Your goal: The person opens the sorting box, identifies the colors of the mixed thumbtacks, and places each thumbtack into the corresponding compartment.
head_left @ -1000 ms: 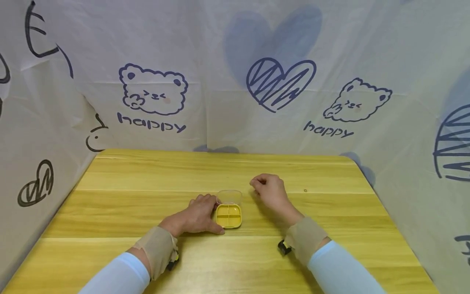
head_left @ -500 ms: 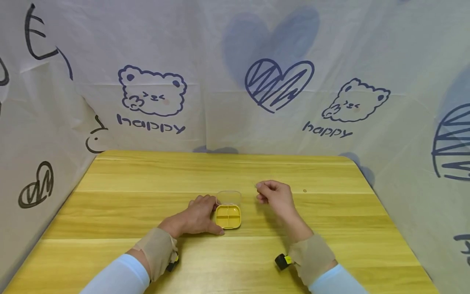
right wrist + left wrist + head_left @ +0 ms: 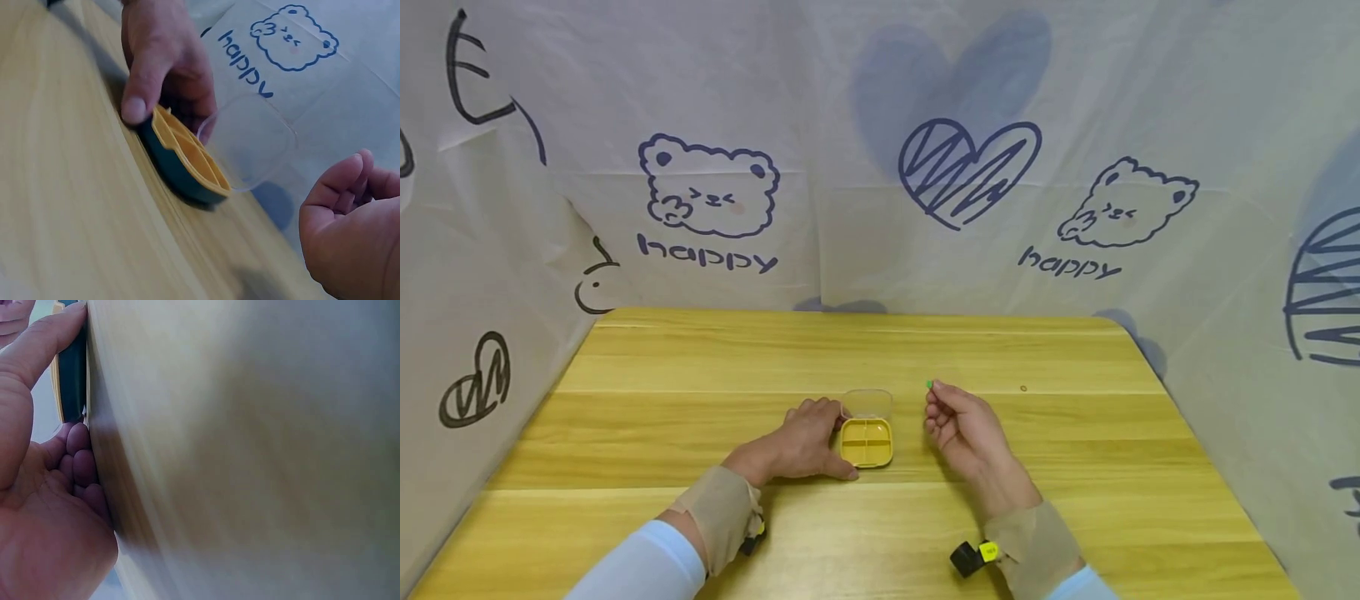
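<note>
A small yellow pill box [image 3: 867,454] with a dark green outer base [image 3: 181,181] and several compartments stands on the table. Its clear lid [image 3: 868,403] is flipped up at the back. My left hand [image 3: 801,440] grips the box from the left, thumb at the front corner and fingers behind; in the left wrist view its thumb lies along the dark base. To the right of the box, my right hand [image 3: 972,429] pinches a tiny green piece [image 3: 929,384] between thumb and forefinger, its other fingers curled. In the right wrist view, that piece is hidden behind the right hand [image 3: 356,231].
The wooden table [image 3: 700,350] reaches back to a white cloth [image 3: 842,208] printed with bears and hearts. A small brown ring-shaped spot [image 3: 1023,388] shows on the tabletop to the right. A black wrist camera [image 3: 967,558] sticks out below the right wrist.
My right hand has drawn back slightly and turned its palm leftward and up, so the green piece now shows at its fingertips. My left hand and the pill box have stayed in place.
</note>
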Available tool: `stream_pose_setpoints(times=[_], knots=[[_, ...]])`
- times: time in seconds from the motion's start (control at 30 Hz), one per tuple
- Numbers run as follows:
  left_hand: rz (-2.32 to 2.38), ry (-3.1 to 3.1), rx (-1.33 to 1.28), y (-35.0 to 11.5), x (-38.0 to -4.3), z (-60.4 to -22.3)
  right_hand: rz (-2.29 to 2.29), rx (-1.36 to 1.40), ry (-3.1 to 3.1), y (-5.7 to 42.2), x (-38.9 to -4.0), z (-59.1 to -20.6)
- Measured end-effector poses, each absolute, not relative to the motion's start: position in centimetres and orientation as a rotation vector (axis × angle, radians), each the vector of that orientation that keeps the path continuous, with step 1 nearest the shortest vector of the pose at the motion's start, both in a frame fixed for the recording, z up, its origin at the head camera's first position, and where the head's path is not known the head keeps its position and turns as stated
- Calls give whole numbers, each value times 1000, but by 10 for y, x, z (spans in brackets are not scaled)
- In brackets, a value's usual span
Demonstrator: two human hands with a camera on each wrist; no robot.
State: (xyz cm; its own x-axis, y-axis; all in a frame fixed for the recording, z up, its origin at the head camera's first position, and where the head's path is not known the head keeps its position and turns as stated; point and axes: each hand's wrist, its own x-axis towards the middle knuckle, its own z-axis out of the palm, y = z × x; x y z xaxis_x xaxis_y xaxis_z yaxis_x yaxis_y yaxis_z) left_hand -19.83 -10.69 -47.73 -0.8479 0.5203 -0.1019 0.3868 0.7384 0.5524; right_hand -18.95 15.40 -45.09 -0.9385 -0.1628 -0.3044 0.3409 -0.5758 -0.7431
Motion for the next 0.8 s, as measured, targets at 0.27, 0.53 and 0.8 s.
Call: stream_pose_setpoints(times=[0.27, 0.53, 0.8], knots=[[771, 2692, 713, -107, -199, -478, -2568, 342, 979, 151, -188, -460], [767, 2697, 720, -107, -198, -478, -2552, 215, 720, 149, -186, -469], [785, 2693, 722, -107, -197, -477, -2555, 55, 490, 151, -183, -474]])
